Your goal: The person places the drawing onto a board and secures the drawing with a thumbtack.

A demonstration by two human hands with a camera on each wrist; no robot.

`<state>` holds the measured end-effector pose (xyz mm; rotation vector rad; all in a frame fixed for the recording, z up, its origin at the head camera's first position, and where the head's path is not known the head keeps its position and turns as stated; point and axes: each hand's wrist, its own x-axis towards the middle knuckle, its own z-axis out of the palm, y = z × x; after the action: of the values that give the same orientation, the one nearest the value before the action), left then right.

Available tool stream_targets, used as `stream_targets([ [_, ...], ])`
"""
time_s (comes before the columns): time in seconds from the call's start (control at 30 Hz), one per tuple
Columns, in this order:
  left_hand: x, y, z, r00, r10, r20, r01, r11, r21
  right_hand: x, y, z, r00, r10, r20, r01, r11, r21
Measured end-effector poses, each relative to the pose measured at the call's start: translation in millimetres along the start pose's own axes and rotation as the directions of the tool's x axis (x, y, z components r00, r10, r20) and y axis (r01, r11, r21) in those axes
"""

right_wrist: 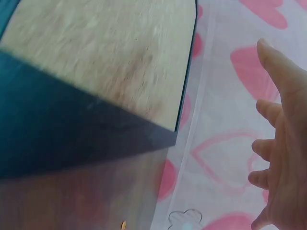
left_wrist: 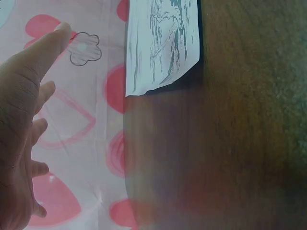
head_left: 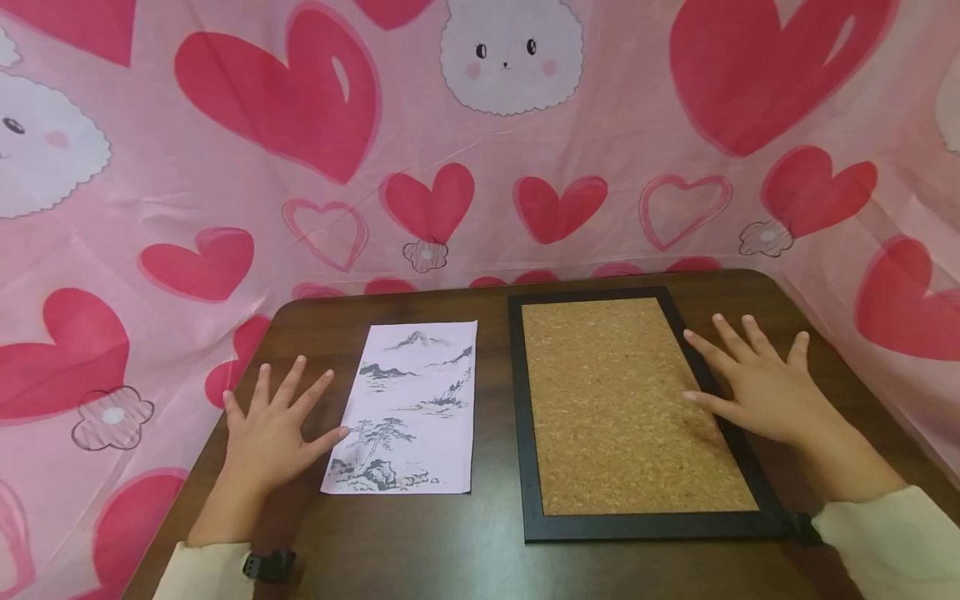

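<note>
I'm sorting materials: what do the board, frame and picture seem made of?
Board: apparently cork, matte, from its speckled tan grain.
Frame: smooth, black, low sheen; perhaps painted wood or plastic, the look can't settle which.
Picture: probably plain paper, matte, judging by its thin sheet and wavy edge in the left wrist view.

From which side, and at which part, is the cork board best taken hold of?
Probably by the long right border of its black frame, coming from the right. The cork board lies flat on the table, and this straight, narrow border offers an edge to pinch without pressing the cork. The printed paper lies to its left, so this approach avoids it.
</note>
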<state>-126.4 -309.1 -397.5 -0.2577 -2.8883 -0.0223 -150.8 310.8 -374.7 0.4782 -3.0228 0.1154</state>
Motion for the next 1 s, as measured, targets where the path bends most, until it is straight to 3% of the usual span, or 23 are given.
stream_targets([
  [0.37,-1.0,-2.0,5.2,0.997,-0.036,0.071,0.044,0.994,-0.103,16.1,-18,-1,0.999,-0.042,0.007,0.042,0.999,0.01],
  [0.67,3.1,-4.0,13.7,0.987,-0.052,0.152,0.086,0.971,-0.222,23.9,-26,-1,0.997,-0.073,0.008,0.072,0.997,0.029],
  [0.83,4.5,-3.7,20.2,0.98,-0.066,0.187,0.121,0.945,-0.304,25.3,-31,1,0.994,-0.111,-0.003,0.111,0.991,0.081],
  [1.0,6.2,-2.5,24.6,0.978,-0.04,0.203,0.123,0.9,-0.419,27.3,-38,4,0.989,-0.147,-0.013,0.147,0.977,0.156],
])
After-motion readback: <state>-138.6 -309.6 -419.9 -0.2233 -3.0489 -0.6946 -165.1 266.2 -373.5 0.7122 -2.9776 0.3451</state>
